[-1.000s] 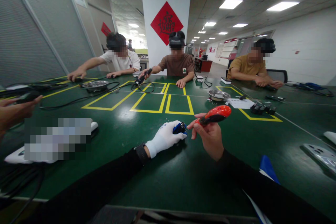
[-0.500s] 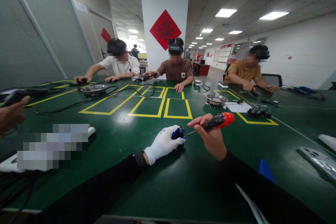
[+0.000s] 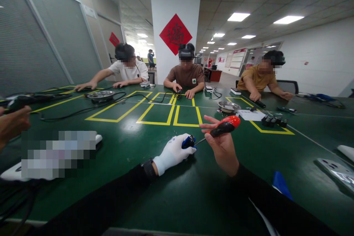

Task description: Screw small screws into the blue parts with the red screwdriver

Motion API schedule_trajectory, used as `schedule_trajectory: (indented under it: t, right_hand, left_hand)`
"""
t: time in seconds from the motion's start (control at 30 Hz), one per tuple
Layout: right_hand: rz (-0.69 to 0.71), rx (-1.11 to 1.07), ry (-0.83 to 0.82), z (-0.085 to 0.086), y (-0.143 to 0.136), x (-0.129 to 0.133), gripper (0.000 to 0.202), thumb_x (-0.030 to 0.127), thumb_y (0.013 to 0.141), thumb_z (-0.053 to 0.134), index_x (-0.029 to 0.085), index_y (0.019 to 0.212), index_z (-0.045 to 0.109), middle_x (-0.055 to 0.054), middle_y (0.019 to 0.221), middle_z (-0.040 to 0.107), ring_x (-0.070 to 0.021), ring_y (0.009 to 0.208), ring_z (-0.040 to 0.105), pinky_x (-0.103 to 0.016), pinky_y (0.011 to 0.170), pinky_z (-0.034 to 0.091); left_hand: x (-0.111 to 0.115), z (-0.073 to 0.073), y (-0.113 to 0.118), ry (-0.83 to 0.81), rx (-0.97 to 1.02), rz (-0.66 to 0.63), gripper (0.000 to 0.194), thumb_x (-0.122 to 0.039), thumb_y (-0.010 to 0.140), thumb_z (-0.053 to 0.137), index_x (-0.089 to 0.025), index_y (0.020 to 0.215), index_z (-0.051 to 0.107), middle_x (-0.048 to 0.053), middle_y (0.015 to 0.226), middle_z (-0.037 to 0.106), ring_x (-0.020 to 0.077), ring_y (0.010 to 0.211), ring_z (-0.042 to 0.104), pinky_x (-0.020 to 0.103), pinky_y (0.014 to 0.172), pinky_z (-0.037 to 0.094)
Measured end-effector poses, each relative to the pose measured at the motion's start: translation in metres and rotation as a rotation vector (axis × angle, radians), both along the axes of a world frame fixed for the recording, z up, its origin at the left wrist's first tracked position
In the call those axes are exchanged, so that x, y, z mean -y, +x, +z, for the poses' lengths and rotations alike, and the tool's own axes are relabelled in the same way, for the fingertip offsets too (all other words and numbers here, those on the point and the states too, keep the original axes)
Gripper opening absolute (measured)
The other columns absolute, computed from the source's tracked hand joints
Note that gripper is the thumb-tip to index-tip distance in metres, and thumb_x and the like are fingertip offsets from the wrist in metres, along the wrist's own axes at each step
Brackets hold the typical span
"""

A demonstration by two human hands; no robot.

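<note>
My left hand (image 3: pixel 175 151) wears a white glove with blue-coated fingers. It is closed around a small black part (image 3: pixel 191 138) with a round metallic top; the glove hides most of that part. My right hand (image 3: pixel 222 149) is bare and holds a screwdriver (image 3: pixel 225 126) with a red and black handle between thumb and fingers, some other fingers stretched out. The tool is tilted, handle up to the right, and its thin shaft points down-left to the black part. The glove covers the contact at the tip.
Yellow tape rectangles mark the green table (image 3: pixel 155 199). Metal bowls (image 3: pixel 229 107), a white paper (image 3: pixel 251 115) and several black parts (image 3: pixel 273 121) lie farther off. A blue and white glove (image 3: pixel 282 185) and a phone (image 3: pixel 336 173) are to the right. Several co-workers sit around the table.
My right hand's fingers have spread and its grip on the screwdriver has shifted, the handle moving slightly left and turning. My left hand stays nearly in place. The co-worker opposite has lowered a black object.
</note>
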State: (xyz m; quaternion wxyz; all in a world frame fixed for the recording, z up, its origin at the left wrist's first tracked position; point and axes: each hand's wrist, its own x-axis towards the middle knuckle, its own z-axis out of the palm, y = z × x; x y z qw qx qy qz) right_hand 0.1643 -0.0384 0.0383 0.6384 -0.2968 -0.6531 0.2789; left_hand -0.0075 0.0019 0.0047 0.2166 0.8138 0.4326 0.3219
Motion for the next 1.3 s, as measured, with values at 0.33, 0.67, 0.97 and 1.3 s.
schedule_trajectory:
  t: [0.33, 0.67, 0.97, 1.3]
  right_hand:
    - [0.168, -0.199, -0.054, -0.009, -0.003, -0.01, 0.021, 0.035, 0.089, 0.05, 0.026, 0.107, 0.046, 0.004, 0.078, 0.052, -0.0123, 0.057, 0.052, -0.036, 0.068, 0.05]
    - [0.0, -0.205, -0.017, -0.013, -0.002, -0.009, 0.028, 0.028, 0.09, 0.049, 0.024, 0.118, 0.043, -0.007, 0.119, 0.059, -0.0141, 0.069, 0.063, -0.04, 0.076, 0.052]
    - [-0.05, -0.316, -0.101, -0.01, 0.006, -0.019, 0.015, 0.026, 0.084, 0.062, 0.022, 0.09, 0.049, 0.002, 0.078, 0.063, -0.014, 0.071, 0.063, -0.034, 0.077, 0.049]
    - [0.053, -0.279, -0.052, -0.013, -0.006, -0.002, 0.031, 0.022, 0.086, 0.056, 0.025, 0.115, 0.047, -0.001, 0.097, 0.059, -0.0135, 0.071, 0.061, -0.035, 0.076, 0.049]
  left_hand:
    - [0.0, 0.001, 0.0, -0.023, 0.012, -0.011, 0.024, -0.04, 0.077, 0.061, -0.022, 0.092, 0.062, -0.001, 0.082, 0.067, 0.0174, 0.072, 0.062, 0.028, 0.071, 0.046]
    - [0.001, 0.003, 0.0, -0.032, 0.004, -0.013, 0.022, -0.039, 0.077, 0.062, -0.021, 0.089, 0.062, -0.002, 0.078, 0.067, 0.0174, 0.073, 0.062, 0.027, 0.069, 0.044]
    - [0.0, 0.003, -0.001, -0.022, 0.021, -0.026, 0.023, -0.038, 0.076, 0.062, -0.022, 0.092, 0.063, -0.001, 0.084, 0.068, 0.0185, 0.076, 0.062, 0.028, 0.073, 0.046]
    - [0.0, -0.001, 0.0, -0.02, 0.014, -0.005, 0.023, -0.039, 0.076, 0.062, -0.022, 0.091, 0.062, -0.002, 0.08, 0.066, 0.0173, 0.073, 0.061, 0.027, 0.07, 0.044]
